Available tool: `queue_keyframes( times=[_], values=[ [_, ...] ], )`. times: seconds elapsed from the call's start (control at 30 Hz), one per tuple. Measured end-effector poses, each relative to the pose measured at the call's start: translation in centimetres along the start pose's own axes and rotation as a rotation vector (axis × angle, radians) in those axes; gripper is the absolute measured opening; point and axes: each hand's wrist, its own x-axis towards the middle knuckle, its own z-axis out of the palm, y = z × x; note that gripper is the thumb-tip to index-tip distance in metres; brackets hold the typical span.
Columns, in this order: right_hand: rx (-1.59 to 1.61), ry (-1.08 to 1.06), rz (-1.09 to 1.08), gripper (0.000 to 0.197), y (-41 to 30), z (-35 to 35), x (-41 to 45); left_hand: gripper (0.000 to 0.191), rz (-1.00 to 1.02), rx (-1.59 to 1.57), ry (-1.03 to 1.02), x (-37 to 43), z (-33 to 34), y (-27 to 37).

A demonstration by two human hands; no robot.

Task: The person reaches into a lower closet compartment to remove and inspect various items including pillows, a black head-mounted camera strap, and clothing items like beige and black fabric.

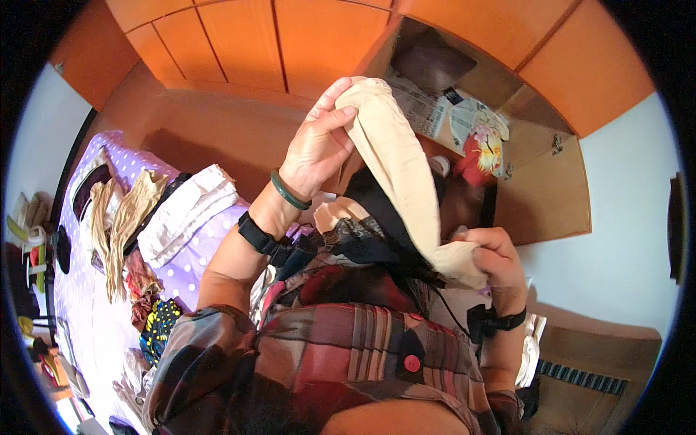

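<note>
A long beige cloth garment (pixel 399 163), perhaps a stocking or legging, is stretched between my two hands. My left hand (pixel 321 141), with a green bangle at the wrist, pinches its upper end between thumb and fingers. Lower down on the right, my right hand (pixel 497 261) grips the other end, its fingertips partly hidden by the fabric. Beneath the garment, black cloth (pixel 375 201) and a piece with dark lace (pixel 353 231) lie on my lap.
To the left, a purple polka-dot bedspread (pixel 201 250) bears folded white cloth (pixel 187 212), beige cloths (pixel 130 217) and a black patterned cloth (pixel 157 326). Ahead, an orange wardrobe (pixel 326 43) has an open compartment with newspaper (pixel 424 111) and a red floral item (pixel 481 155); its door (pixel 549 201) stands open.
</note>
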Motion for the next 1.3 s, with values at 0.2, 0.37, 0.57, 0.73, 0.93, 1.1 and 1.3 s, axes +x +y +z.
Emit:
queue_keyframes(
  times=[0.2, 0.37, 0.57, 0.73, 0.93, 1.1, 1.3],
  values=[
    [0.138, 0.258, 0.057, 0.015, 0.7, -2.4, 0.7, 0.039, 0.065, -0.055, 0.097, -0.5, -0.2, 1.4],
    [0.226, 0.374, 0.057, 0.025, 2.8, -5.0, 1.2, 0.036, 0.152, 0.012, 0.093, -0.2, -1.9, 1.6],
    [0.207, 0.419, 0.077, 0.016, 2.7, -4.6, 0.7, 0.037, 0.195, 0.100, 0.191, -0.3, -2.6, 2.9],
    [0.164, 0.375, 0.067, 0.011, 2.7, -5.1, 0.6, 0.037, 0.248, 0.190, 0.282, -0.5, -4.1, 4.0],
    [0.062, 0.434, 0.065, 0.013, 2.4, -5.2, 0.1, 0.036, 0.288, 0.202, 0.311, -0.5, -5.7, 4.9],
    [-0.042, 0.480, 0.020, 0.015, 2.7, -5.9, -0.8, 0.037, 0.308, 0.231, 0.351, -0.4, -7.8, 5.7],
    [-0.029, 0.518, 0.045, 0.014, 1.9, -5.7, -1.1, 0.041, 0.248, 0.311, 0.431, -0.4, -10.0, 5.6]
  ],
)
